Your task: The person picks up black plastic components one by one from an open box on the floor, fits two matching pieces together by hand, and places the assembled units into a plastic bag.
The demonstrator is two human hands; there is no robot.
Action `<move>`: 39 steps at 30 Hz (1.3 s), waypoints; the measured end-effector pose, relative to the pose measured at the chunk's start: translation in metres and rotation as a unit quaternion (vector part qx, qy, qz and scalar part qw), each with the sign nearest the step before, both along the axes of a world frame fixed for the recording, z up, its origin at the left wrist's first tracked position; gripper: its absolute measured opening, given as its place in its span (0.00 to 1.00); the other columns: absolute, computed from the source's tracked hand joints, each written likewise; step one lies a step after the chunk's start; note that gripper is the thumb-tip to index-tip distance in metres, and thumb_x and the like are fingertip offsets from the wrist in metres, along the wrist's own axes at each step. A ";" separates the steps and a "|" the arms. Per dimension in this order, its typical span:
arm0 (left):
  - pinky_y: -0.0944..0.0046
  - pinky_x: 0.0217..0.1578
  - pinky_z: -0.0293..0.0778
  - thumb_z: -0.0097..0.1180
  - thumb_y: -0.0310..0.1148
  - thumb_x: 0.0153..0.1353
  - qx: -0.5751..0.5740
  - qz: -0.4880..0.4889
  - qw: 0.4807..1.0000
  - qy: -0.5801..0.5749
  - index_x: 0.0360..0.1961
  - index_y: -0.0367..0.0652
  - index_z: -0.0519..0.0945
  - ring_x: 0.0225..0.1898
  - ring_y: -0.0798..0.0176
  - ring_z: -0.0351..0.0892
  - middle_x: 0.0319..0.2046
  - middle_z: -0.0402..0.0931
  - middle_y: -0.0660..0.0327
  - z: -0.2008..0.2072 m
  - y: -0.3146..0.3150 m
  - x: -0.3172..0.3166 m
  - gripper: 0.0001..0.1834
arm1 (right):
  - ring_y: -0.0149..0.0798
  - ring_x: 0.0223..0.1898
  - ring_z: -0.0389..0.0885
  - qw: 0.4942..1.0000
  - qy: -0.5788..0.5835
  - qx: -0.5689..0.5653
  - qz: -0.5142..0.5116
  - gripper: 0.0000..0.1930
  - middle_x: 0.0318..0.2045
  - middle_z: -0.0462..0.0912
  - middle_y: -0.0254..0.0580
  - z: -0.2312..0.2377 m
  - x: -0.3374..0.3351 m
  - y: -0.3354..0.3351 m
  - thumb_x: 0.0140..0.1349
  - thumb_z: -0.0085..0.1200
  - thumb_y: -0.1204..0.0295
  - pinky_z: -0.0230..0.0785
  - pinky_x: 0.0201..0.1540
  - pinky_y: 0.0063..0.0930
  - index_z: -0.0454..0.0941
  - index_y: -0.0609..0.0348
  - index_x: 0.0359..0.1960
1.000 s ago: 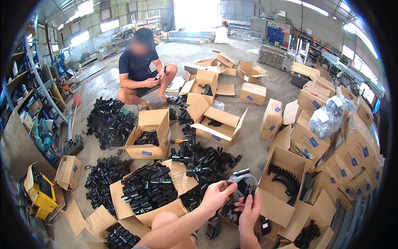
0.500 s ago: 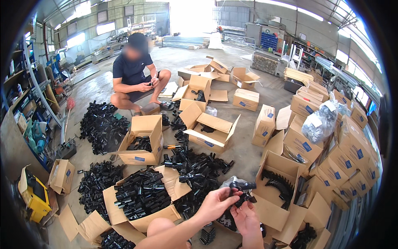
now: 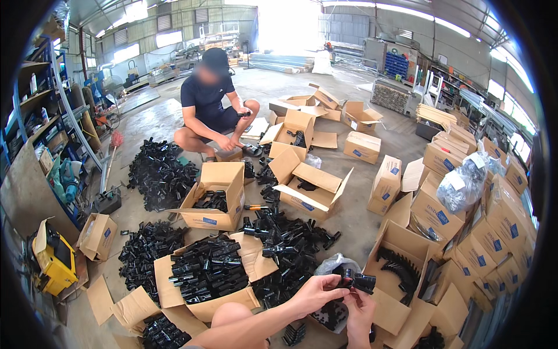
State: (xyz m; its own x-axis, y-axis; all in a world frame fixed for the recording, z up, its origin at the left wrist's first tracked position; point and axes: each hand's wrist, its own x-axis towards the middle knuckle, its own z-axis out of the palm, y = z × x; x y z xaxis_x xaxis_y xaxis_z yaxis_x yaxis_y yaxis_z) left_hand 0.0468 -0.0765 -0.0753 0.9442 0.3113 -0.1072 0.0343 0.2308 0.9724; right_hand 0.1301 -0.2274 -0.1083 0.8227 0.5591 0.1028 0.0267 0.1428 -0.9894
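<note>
A glossy black tubular fitting point(image 3: 364, 282) is held between my two hands over the right front of the work area. My left hand point(image 3: 317, 292) pinches its left end with thumb and fingers. From below, the closed fingers of my right hand point(image 3: 360, 311) grip the same piece. Just behind my hands lies a clear plastic bag point(image 3: 332, 264). Beneath them is a container of small black pieces point(image 3: 330, 317), partly hidden. An open carton point(image 3: 381, 294) with a curved row of black parts stands right of my hands.
Heaps of black fittings point(image 3: 285, 244) cover the floor ahead. An open carton point(image 3: 254, 260) packed with similar parts stands to the left. Across from me a person point(image 3: 212, 107) sits holding a black part. Stacked cartons point(image 3: 485, 256) line the right; a yellow case point(image 3: 58, 276) stands far left.
The view has swung slightly, shifting the scene rightward. The black fitting has turned in my hands, its tube now pointing right. The seated person's hands have parted, one lowering toward a small box.
</note>
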 end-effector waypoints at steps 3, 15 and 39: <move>0.74 0.32 0.62 0.64 0.35 0.70 -0.033 -0.008 0.999 0.022 0.55 0.41 0.82 0.33 0.82 0.64 0.31 0.70 0.78 -0.010 -0.002 0.001 0.16 | 0.26 0.38 0.82 1.000 -0.001 0.014 0.023 0.14 0.42 0.86 0.37 0.005 0.004 -0.004 0.65 0.62 0.80 0.76 0.43 0.21 0.83 0.63 0.53; 0.72 0.30 0.58 0.62 0.38 0.70 0.000 -0.013 0.999 -0.046 0.48 0.38 0.81 0.30 0.79 0.57 0.28 0.59 0.76 -0.015 -0.019 0.006 0.14 | 0.38 0.36 0.86 0.997 0.043 0.023 -0.053 0.17 0.37 0.86 0.44 0.039 0.001 -0.016 0.73 0.56 0.61 0.83 0.41 0.33 0.82 0.66 0.43; 0.74 0.40 0.68 0.56 0.35 0.75 0.003 -0.101 0.993 -0.063 0.67 0.36 0.72 0.40 0.82 0.68 0.41 0.76 0.74 0.008 -0.022 0.001 0.23 | 0.32 0.39 0.82 0.993 0.008 0.056 -0.107 0.16 0.41 0.85 0.39 0.045 -0.013 -0.022 0.76 0.51 0.66 0.75 0.44 0.26 0.81 0.70 0.50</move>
State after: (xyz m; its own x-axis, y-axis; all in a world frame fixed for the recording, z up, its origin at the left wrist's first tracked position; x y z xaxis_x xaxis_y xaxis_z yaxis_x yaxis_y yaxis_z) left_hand 0.0481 -0.0981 -0.0676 0.9932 0.1148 0.0178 -0.0435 0.2255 0.9733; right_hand 0.1169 -0.2496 -0.0634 0.9233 0.3573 0.1410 0.0534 0.2440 -0.9683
